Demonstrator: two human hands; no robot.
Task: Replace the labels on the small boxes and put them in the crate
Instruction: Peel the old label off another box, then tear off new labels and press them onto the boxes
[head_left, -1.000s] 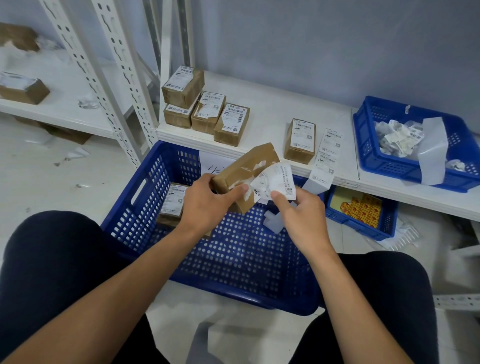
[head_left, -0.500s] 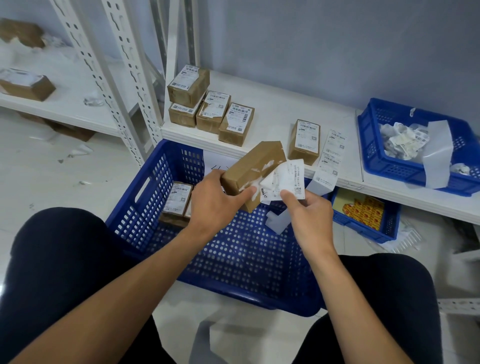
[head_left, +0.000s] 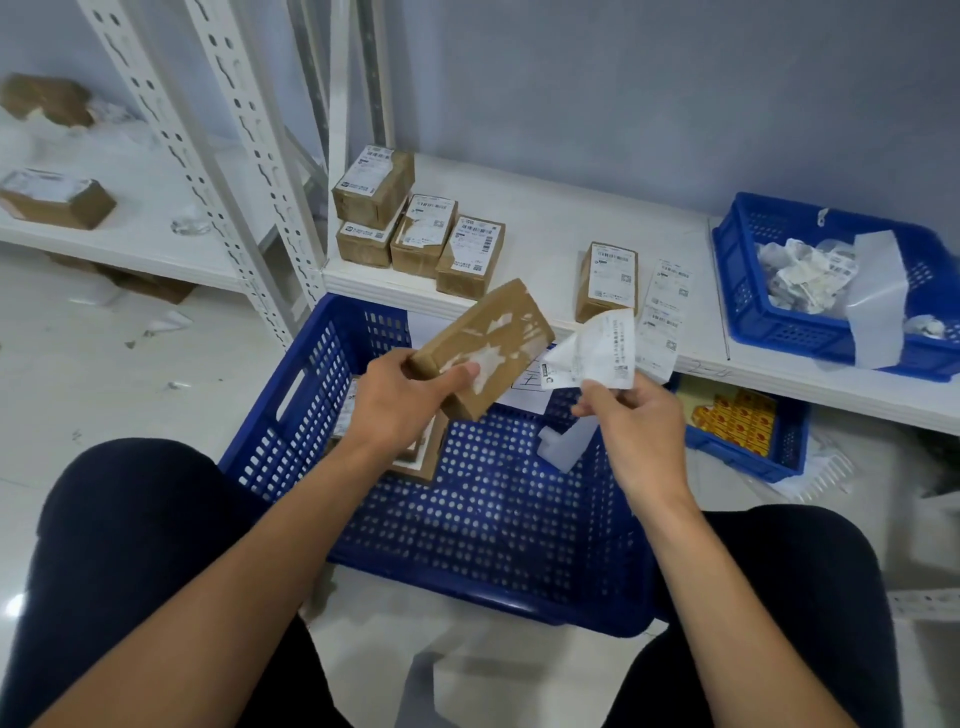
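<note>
My left hand (head_left: 397, 402) grips a small brown box (head_left: 488, 343) tilted above the big blue crate (head_left: 467, 519); white scraps of label glue remain on its top face. My right hand (head_left: 636, 421) pinches the peeled white label (head_left: 597, 353), which hangs free of the box. Labelled boxes (head_left: 421, 457) lie in the crate's left corner, partly hidden by my left hand. On the white shelf (head_left: 545, 218) stand several labelled boxes (head_left: 415, 228) and one more box (head_left: 605, 280), beside a strip of fresh labels (head_left: 665, 312).
A blue bin (head_left: 779, 322) of crumpled old labels and backing paper sits at the shelf's right end. A smaller blue bin (head_left: 748, 452) with yellow-red packs stands under the shelf. White rack posts (head_left: 249, 156) rise at left. My knees flank the crate.
The label has come fully off the box. My right hand has pulled it away to the right, and a gap has opened between it and the box.
</note>
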